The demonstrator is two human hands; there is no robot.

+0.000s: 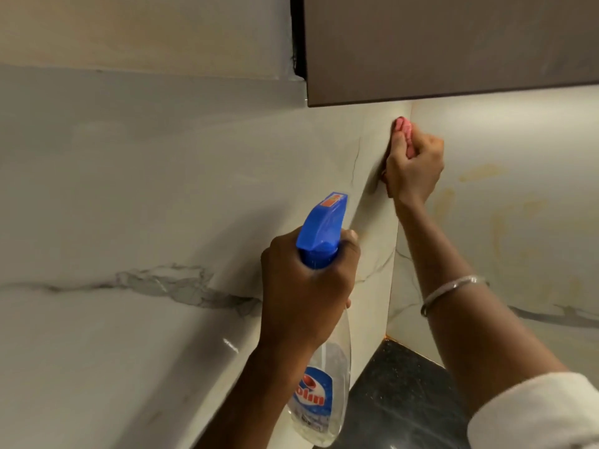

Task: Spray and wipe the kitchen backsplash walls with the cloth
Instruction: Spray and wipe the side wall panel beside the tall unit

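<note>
My left hand [308,286] grips the neck of a clear spray bottle [321,384] with a blue trigger head, its nozzle pointing up toward the left backsplash wall [146,205]. My right hand [415,166] is closed on a bunched pink cloth [404,129] and presses it against the left wall, right by the corner where it meets the right backsplash wall [518,189]. Both walls are pale marble with grey veins. The right wall carries yellowish stains. The cloth sits just under the upper cabinet.
A brown upper cabinet [453,43] overhangs the corner close above my right hand. A black speckled countertop [408,393] lies below the corner. I wear a silver bangle [453,291] on my right wrist and a white sleeve [544,416].
</note>
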